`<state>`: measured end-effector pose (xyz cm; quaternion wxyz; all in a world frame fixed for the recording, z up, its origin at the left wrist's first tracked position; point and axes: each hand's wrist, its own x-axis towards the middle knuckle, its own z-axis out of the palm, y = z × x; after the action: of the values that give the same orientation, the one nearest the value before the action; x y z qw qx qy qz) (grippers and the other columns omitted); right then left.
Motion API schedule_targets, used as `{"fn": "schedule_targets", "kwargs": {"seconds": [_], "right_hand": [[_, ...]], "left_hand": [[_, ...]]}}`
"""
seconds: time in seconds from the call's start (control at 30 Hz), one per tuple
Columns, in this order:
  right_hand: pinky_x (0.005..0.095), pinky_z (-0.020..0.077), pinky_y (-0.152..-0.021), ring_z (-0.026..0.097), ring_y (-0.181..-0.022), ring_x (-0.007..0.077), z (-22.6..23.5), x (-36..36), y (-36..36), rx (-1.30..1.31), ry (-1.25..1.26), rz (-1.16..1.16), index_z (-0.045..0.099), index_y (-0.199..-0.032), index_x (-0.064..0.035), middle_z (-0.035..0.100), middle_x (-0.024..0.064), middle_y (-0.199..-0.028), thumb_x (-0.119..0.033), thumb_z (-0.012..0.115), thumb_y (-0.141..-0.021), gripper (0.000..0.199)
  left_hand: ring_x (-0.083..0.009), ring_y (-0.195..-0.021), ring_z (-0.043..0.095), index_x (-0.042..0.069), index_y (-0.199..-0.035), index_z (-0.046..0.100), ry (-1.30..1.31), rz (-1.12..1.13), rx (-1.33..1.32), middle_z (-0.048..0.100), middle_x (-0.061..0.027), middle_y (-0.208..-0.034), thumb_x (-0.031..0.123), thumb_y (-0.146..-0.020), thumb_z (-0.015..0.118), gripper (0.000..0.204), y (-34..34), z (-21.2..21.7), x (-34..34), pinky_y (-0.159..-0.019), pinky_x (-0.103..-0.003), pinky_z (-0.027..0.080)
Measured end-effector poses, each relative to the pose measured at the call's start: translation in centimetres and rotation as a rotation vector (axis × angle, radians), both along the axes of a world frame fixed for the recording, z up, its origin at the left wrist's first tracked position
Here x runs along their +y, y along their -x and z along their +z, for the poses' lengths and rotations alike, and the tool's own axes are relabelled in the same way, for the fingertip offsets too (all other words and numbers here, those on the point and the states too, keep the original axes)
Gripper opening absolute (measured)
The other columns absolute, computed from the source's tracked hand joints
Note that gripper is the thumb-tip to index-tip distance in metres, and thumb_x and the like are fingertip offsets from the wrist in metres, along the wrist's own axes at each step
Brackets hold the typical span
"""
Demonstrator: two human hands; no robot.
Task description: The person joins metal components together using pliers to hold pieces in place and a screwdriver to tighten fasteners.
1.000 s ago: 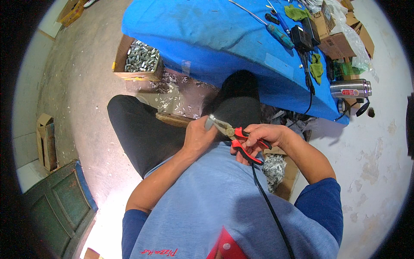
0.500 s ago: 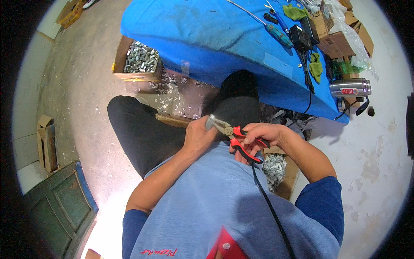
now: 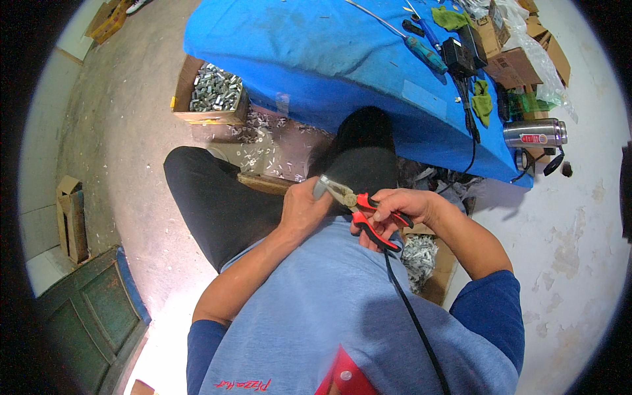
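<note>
My right hand [image 3: 403, 208] is wrapped round the red and black handles of a pair of pliers [image 3: 349, 199], and the handles stand apart. The pliers' jaws point up and left to a small grey metal piece [image 3: 320, 188]. That piece sticks out of my left hand [image 3: 304, 209], whose fingers are closed on it. From this view I cannot tell how firmly the jaws grip it. Both hands are over my lap, close together.
A blue-covered table [image 3: 296, 46] stands ahead, bearing a screwdriver [image 3: 424, 54], a black adapter [image 3: 457, 58] and green gloves [image 3: 482, 104]. A steel flask [image 3: 534, 133] lies at right. A cardboard box [image 3: 210, 117] of metal pieces stands left; white scraps [image 3: 420, 260] lie beside my right elbow.
</note>
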<state>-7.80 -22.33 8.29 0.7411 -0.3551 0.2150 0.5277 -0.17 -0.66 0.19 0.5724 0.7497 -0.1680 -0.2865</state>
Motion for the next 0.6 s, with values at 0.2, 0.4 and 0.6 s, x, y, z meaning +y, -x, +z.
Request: {"fn": "schedule_targets", "kwargs": {"seconds": [0.2, 0.4, 0.6], "right_hand": [[0.0387, 0.0604, -0.071, 0.070, -0.085, 0.0319, 0.32, 0.14, -0.12, 0.005, 0.021, 0.002, 0.055, -0.116, 0.0108, 0.066, 0.0282, -0.102, -0.019, 0.057, -0.083, 0.044], [0.0391, 0.0604, -0.072, 0.070, -0.085, 0.0318, 0.33, 0.05, -0.12, 0.022, 0.011, -0.011, 0.056, -0.117, 0.0103, 0.066, 0.0276, -0.102, -0.018, 0.057, -0.084, 0.044], [0.0386, 0.0606, -0.071, 0.070, -0.083, 0.0313, 1.02, 0.26, -0.49, 0.021, 0.069, 0.016, 0.056, -0.116, 0.0106, 0.067, 0.0273, -0.100, -0.016, 0.058, -0.083, 0.042]], "left_hand": [[-0.0170, -0.059, 0.054, -0.001, -0.085, 0.065, -0.017, -0.009, -0.042, 0.059, -0.0112, -0.064, 0.015, -0.084, 0.063, 0.016, 0.15, -0.47, -0.03, -0.056, -0.034, 0.045], [-0.0110, -0.057, 0.047, -0.002, -0.083, 0.063, -0.032, -0.007, -0.080, 0.054, -0.0096, -0.059, 0.014, -0.085, 0.063, 0.016, -0.02, 0.11, 0.04, -0.054, -0.033, 0.043], [-0.0138, -0.055, 0.048, -0.003, -0.082, 0.061, -0.032, -0.001, -0.095, 0.052, -0.0130, -0.059, 0.016, -0.084, 0.063, 0.019, -0.03, 0.12, 0.05, -0.053, -0.034, 0.043]]}}
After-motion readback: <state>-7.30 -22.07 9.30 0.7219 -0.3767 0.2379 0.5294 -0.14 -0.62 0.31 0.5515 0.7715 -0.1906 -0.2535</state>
